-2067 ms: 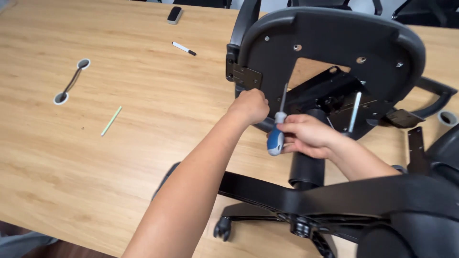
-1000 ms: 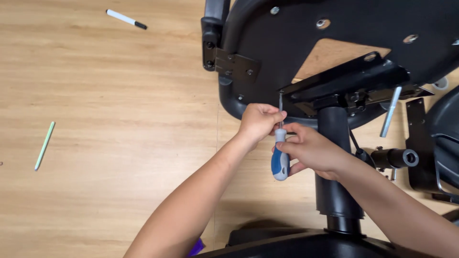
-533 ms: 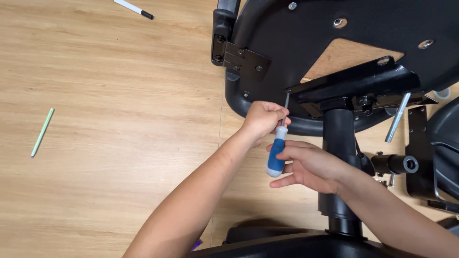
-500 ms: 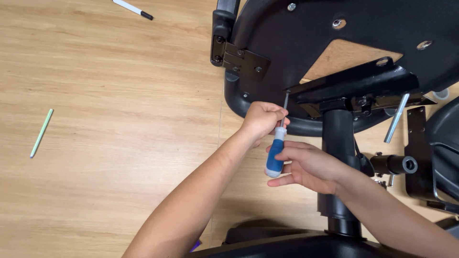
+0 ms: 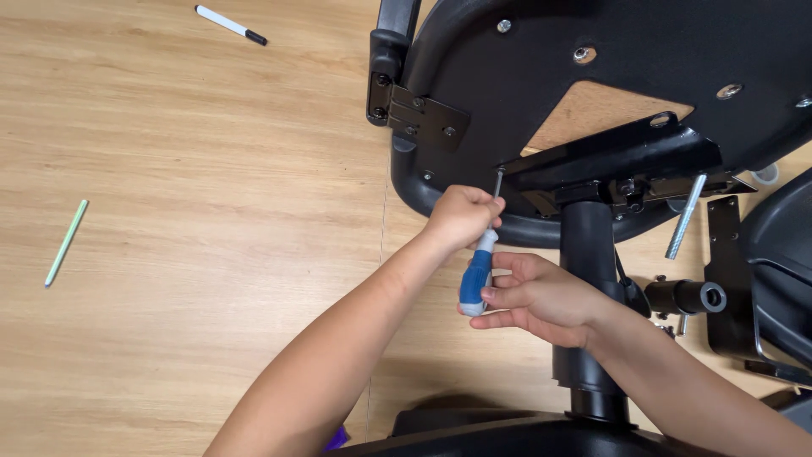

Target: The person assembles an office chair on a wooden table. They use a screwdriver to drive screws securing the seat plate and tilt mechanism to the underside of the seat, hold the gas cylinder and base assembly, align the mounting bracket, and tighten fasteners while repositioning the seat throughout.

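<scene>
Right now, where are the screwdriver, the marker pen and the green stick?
screwdriver (image 5: 476,275), head view, on its blue handle.
marker pen (image 5: 228,24), head view, on its white barrel.
green stick (image 5: 66,243), head view, at its middle.

**Bare forearms, no sleeves**

Two arms enter from 6 o'clock. Left hand (image 5: 461,216) and right hand (image 5: 541,296) both bare: no gloves, rings, watch or wristband visible. Forearms uncovered all the way to the frame edge, no sleeve cuff showing. Small scrap of purple fabric (image 5: 337,439) at 6 o'clock under the left forearm, too little visible to tell the garment. Fingernails short, unpainted.
</scene>
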